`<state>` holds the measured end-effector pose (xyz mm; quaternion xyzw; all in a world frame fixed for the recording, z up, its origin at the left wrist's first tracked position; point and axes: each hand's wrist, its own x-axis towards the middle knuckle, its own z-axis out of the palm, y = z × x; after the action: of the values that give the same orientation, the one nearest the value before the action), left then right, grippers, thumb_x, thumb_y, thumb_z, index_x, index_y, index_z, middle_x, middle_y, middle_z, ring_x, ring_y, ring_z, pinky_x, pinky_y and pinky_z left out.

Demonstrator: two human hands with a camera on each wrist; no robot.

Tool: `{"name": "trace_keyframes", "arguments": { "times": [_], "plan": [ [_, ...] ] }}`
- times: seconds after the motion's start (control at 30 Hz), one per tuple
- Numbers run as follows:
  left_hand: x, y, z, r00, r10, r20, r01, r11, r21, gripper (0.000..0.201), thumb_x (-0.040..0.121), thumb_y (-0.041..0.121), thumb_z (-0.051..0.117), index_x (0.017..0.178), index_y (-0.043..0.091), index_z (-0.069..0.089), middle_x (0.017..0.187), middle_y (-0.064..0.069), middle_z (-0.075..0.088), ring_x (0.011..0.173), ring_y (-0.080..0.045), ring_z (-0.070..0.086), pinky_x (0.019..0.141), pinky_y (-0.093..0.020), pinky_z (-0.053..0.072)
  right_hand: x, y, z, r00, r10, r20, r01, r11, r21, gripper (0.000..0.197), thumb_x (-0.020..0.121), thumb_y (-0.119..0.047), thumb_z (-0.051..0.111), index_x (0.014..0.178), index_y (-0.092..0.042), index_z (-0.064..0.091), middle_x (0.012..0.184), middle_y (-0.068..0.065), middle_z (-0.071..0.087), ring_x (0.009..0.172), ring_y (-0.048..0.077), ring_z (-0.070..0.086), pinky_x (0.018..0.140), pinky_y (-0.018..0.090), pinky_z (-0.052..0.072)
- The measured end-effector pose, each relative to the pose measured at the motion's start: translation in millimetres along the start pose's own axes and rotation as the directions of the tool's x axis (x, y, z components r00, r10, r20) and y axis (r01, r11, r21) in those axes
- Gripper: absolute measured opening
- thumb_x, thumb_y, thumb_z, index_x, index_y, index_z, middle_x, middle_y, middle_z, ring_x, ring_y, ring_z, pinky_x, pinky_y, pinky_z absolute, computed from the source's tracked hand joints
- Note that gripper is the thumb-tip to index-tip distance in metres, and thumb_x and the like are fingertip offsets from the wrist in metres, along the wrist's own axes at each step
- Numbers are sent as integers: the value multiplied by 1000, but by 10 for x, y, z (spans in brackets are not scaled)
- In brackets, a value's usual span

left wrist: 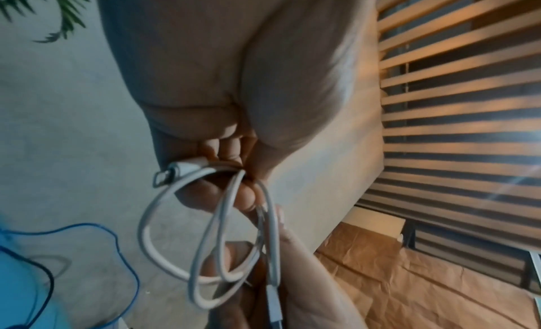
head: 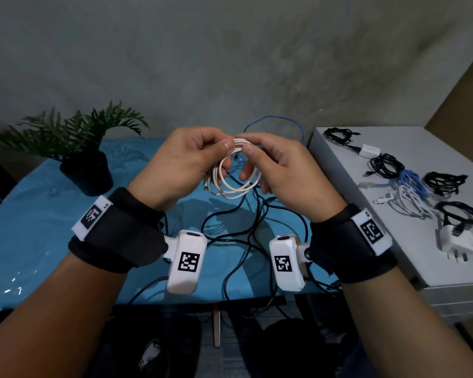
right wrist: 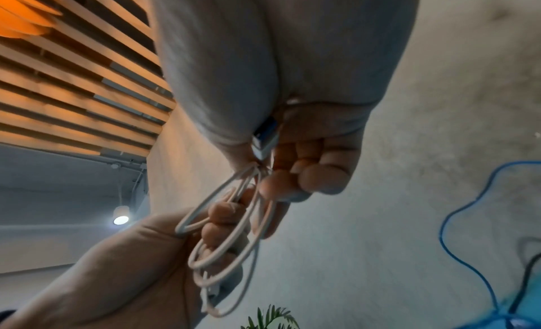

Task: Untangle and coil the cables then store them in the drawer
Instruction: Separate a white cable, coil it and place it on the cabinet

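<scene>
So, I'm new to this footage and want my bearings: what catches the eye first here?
First, the thin white cable wound into loops, held up at centre, pinched at its top by the left hand and right hand. Below lies a tangle of loose black cables on the bright blue table. To the right, coiled black, white and blue cable bundles sit on a grey cabinet top.

Plant (head: 85, 148) left on table (head: 33, 214); cabinet (head: 339, 165) right (coiled cables (head: 413, 186) atop).
</scene>
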<state>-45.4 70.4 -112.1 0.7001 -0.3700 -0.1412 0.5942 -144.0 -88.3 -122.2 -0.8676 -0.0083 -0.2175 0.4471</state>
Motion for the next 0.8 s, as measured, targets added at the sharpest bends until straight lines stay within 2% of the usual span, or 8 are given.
{"name": "trace_keyframes", "arguments": {
  "times": [0.13,0.2,0.27,0.37,0.5,0.57,0.7,0.8],
  "plan": [
    [9,-14,-2,999,-48,-7,47,993,-111,17,102,12,56,98,3,69,64,4,60,54,-9,55,53,-19,46,-4,4,34,999,48,-15,-47,997,54,22,107,-35,48,101,-26,67,70,1,71,50,16,60,56,36,49],
    [-1,1,11,999,-46,-21,44,996,-79,17,102,14,57,96,7,71,65,2,63,57,-12,56,54,-21,47,-1,13,60,997,36,-65,-33,999,38,21,107,-31,47,96,-24,64,65,1,68,47,13,58,53,30,44],
    [-11,22,22,999,-8,-32,8,1000,-3,19,103,18,57,96,8,72,69,1,66,59,-14,56,52,-22,46,4,38,91,992,3,-128,-7,999,-33,22,107,-30,47,95,-22,64,62,-1,65,48,7,55,56,27,41],
    [-21,45,16,998,62,22,-65,986,153,22,103,27,57,100,9,69,74,-1,68,58,-8,56,53,-23,46,9,68,114,974,-42,-221,12,991,-134,23,106,-30,49,95,-19,67,60,-5,62,56,7,57,58,29,42],
    [-16,-22,69,992,104,67,-124,868,481,20,104,31,53,91,17,57,67,6,61,55,-6,51,60,-34,43,-2,56,163,952,-84,-295,48,991,-129,23,106,-26,50,93,-15,66,60,-2,57,57,12,54,59,35,45],
    [-11,-50,110,996,83,26,-86,887,454,20,106,27,49,90,16,53,66,9,57,54,-6,47,60,-35,40,-4,48,216,951,-71,-301,57,997,-54,24,107,-27,48,96,-15,65,62,1,57,57,13,53,57,38,43],
    [-12,-32,111,998,58,-28,-49,963,265,19,108,22,45,91,16,52,65,12,54,52,-5,46,56,-28,38,11,56,320,974,16,-226,25,984,178,24,108,-31,44,112,-16,62,69,-6,59,53,4,53,55,24,38],
    [-21,-14,107,999,33,-40,-23,972,234,18,107,22,46,91,15,52,68,8,50,53,-7,44,55,-29,38,28,56,326,976,15,-216,30,979,203,23,108,-30,44,115,-18,62,66,-7,56,54,7,51,54,26,37]
  ]
}}
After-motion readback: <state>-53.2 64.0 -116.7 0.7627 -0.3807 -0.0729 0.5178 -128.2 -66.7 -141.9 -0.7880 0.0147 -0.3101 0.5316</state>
